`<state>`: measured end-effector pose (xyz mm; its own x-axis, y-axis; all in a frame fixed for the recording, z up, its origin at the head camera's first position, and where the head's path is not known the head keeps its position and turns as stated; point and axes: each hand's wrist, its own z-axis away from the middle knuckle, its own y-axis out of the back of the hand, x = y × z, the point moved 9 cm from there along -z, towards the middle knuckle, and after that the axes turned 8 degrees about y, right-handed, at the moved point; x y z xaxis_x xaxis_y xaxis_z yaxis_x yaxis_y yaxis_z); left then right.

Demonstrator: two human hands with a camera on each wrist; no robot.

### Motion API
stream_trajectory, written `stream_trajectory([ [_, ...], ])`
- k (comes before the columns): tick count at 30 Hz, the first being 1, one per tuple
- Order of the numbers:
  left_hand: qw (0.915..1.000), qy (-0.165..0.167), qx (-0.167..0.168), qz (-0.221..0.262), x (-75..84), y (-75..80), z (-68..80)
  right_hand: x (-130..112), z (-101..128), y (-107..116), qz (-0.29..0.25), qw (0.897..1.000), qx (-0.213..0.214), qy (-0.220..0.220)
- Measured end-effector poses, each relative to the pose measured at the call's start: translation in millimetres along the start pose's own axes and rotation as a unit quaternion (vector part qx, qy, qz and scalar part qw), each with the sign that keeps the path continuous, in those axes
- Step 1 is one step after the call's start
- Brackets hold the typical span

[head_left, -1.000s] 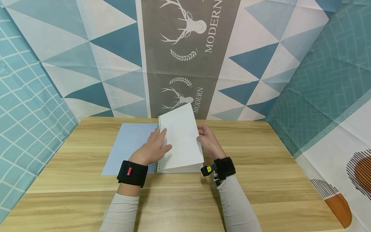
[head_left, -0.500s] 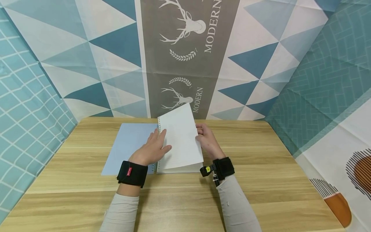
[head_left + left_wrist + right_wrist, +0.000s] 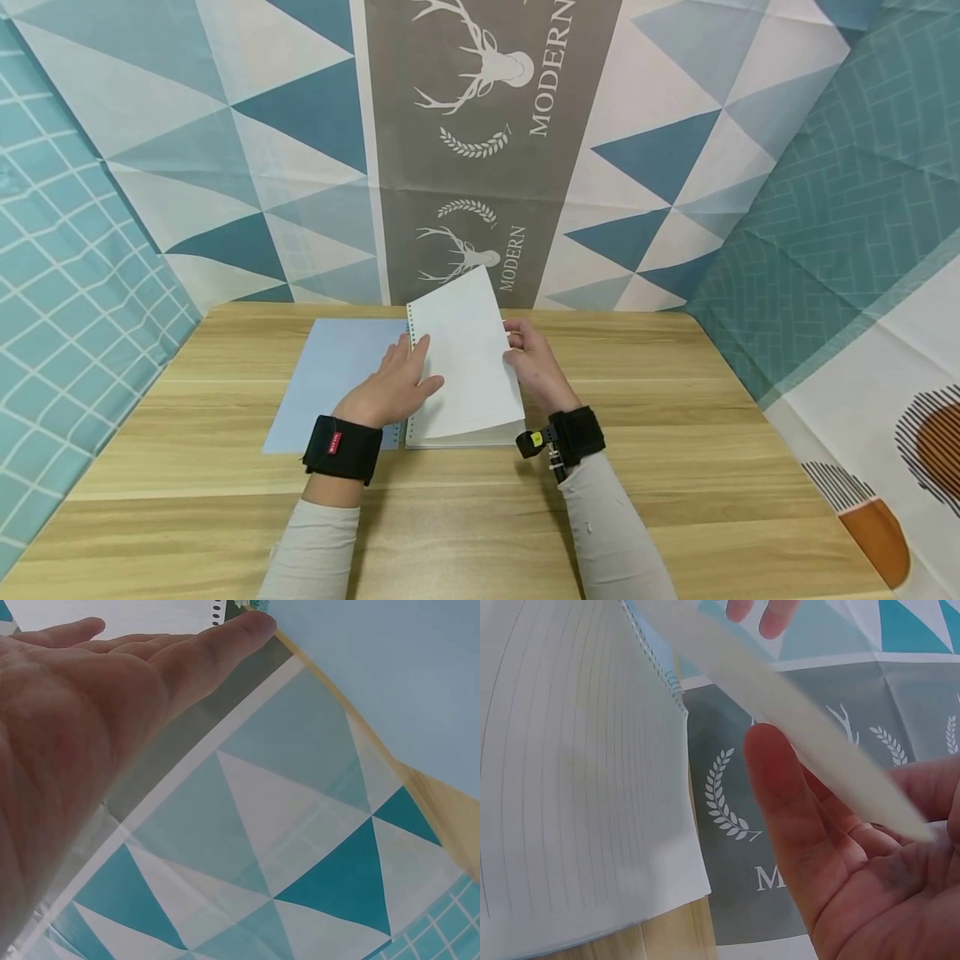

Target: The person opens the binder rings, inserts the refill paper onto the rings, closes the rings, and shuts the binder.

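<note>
A spiral notebook (image 3: 517,437) lies open on the table, its pale blue cover (image 3: 330,375) folded out to the left. One white page (image 3: 472,358) is raised at a tilt above the lined pages (image 3: 577,780), with punched holes along its left edge. My right hand (image 3: 542,367) pinches that page by its right edge, thumb in front and fingers behind; the right wrist view shows the page nearly edge-on. My left hand (image 3: 392,385) lies across the binding with fingers straight, fingertips over the holed edge. In the left wrist view its fingers (image 3: 202,664) stretch toward the spiral.
The wooden table (image 3: 450,533) extends around the notebook on all sides. Patterned cloth (image 3: 300,142) hangs close behind the table's far edge, with more cloth at left and right. Black straps (image 3: 343,450) are worn on both wrists.
My right hand has shifted slightly to the left, bringing the raised page's right edge with it. The left hand stays in place on the binding.
</note>
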<state>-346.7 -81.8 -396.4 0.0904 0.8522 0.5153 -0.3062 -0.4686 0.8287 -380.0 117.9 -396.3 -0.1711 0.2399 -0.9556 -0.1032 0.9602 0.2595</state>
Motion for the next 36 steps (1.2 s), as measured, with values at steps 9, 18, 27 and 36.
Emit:
stream_trajectory([
  [9,1.0,0.002,-0.007,0.005,-1.3,-1.2,-0.9,3.0,0.0,2.6,-0.001,1.0,0.0,-0.012],
  [18,1.0,0.004,-0.007,0.005,-2.6,-1.3,-1.0,4.7,-1.6,0.2,0.007,1.0,-0.003,-0.016],
  [27,0.9999,0.014,-0.006,0.003,-5.0,-2.0,-1.6,8.3,-1.7,0.1,0.013,1.0,-0.002,-0.017],
  [36,0.9997,0.022,-0.007,-0.008,-6.6,-2.8,-2.9,14.9,-3.3,1.1,0.014,1.0,0.002,-0.028],
])
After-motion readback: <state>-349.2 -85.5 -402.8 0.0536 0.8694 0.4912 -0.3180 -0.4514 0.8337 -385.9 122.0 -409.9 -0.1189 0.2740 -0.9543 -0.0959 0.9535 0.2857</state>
